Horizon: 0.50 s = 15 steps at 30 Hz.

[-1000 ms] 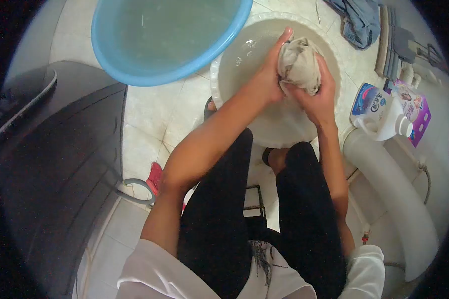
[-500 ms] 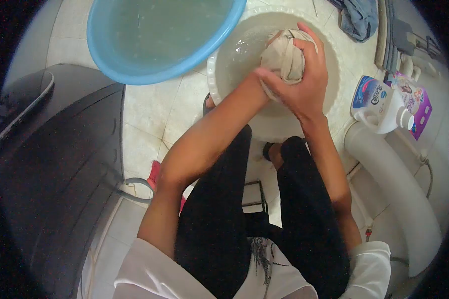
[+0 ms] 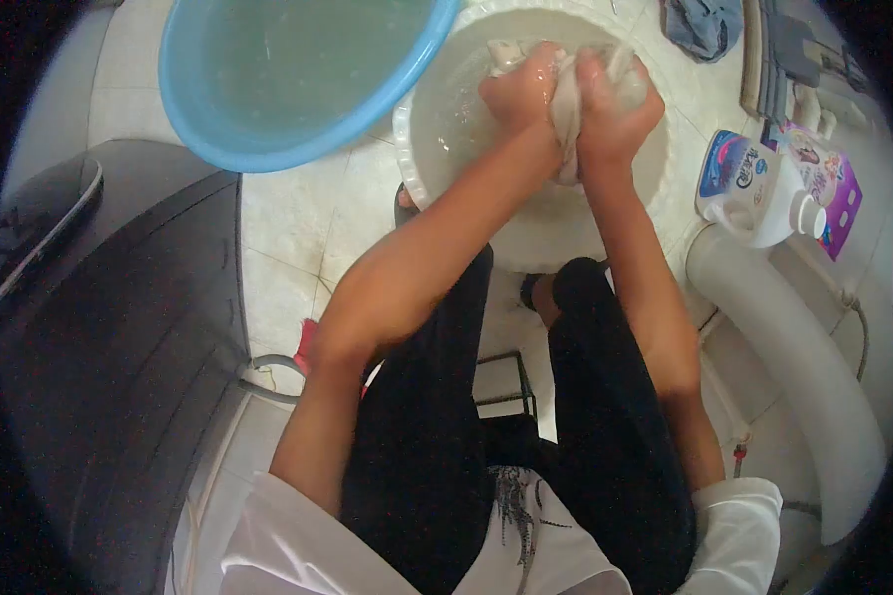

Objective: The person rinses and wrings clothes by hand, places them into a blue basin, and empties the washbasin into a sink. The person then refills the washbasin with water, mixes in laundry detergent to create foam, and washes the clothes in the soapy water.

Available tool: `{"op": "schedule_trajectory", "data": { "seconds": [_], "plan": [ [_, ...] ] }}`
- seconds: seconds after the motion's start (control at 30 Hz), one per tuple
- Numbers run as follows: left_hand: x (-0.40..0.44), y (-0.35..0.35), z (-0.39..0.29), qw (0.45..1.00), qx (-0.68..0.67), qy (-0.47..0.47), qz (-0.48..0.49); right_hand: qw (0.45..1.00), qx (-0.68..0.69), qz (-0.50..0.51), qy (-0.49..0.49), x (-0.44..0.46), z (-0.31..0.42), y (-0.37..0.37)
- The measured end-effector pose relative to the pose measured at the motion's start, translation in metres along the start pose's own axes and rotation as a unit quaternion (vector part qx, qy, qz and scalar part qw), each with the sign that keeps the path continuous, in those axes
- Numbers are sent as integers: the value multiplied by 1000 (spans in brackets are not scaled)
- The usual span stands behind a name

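A wet beige cloth (image 3: 566, 104) is bunched over the white basin (image 3: 407, 149), which has a scalloped rim and some water in it. My left hand (image 3: 524, 91) is closed around one part of the cloth, its fingers wrapped tight. Beside it, my right hand (image 3: 617, 107) grips another part, with a fold of cloth showing between the two fists and a tail hanging below. Cloth also sticks out past the fingers of both hands. Whether its underside touches the water I cannot tell.
A blue tub (image 3: 303, 161) of cloudy water stands at the upper left. On the right are a white detergent jug (image 3: 759, 193), a purple packet (image 3: 835, 193) and a thick white pipe (image 3: 794, 377). A blue-grey garment (image 3: 704, 28) lies at the back. A dark bin-like object (image 3: 129, 327) fills the left.
The cloth has gone from a ball cupped between my hands to a bunch gripped in two fists. My hands have moved slightly apart, and the view has shifted a little.
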<state>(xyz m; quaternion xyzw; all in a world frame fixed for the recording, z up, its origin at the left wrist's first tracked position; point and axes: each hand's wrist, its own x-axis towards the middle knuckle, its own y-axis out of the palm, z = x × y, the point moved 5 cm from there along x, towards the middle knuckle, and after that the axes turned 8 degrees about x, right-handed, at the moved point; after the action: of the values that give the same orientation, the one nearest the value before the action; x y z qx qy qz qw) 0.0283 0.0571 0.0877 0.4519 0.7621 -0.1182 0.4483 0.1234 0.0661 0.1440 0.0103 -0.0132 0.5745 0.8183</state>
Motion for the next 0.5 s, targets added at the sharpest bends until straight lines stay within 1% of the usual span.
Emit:
{"op": "schedule_trajectory", "data": {
  "seconds": [0.03,0.07,0.1,0.13,0.17,0.2,0.23,0.27,0.3,0.37,0.4,0.47,0.5],
  "plan": [
    [-16,-3,-18,985,119,84,-91,1000,0,-1,0,3,-3,0],
    [-14,-2,-15,985,119,84,-90,987,74,-54,130,5,-16,-2],
    [-15,1,-23,970,112,195,-88,950,146,-107,255,3,-27,-3],
    [-19,3,-30,944,103,303,-85,950,145,-109,255,5,-25,-5],
    [-16,6,-30,944,103,302,-83,925,202,-123,296,5,-28,-7],
    [-20,12,-39,888,216,393,-103,896,258,-136,336,6,-30,-7],
    [-23,17,-41,851,274,434,-110,895,258,-137,336,11,-28,-12],
    [-28,22,-45,809,326,475,-120,877,320,-83,348,16,-21,-12],
    [-37,30,-50,825,308,470,-54,854,379,-28,357,19,-14,-11],
    [-43,40,-56,837,289,464,16,858,385,-22,340,26,-4,-24],
    [-35,43,-55,853,238,460,58,862,390,-13,324,29,1,-29],
    [-15,54,-48,867,187,453,93,868,399,6,297,33,8,-36],
    [-4,56,-38,823,157,545,21,870,403,15,285,33,11,-37]
  ]
}}
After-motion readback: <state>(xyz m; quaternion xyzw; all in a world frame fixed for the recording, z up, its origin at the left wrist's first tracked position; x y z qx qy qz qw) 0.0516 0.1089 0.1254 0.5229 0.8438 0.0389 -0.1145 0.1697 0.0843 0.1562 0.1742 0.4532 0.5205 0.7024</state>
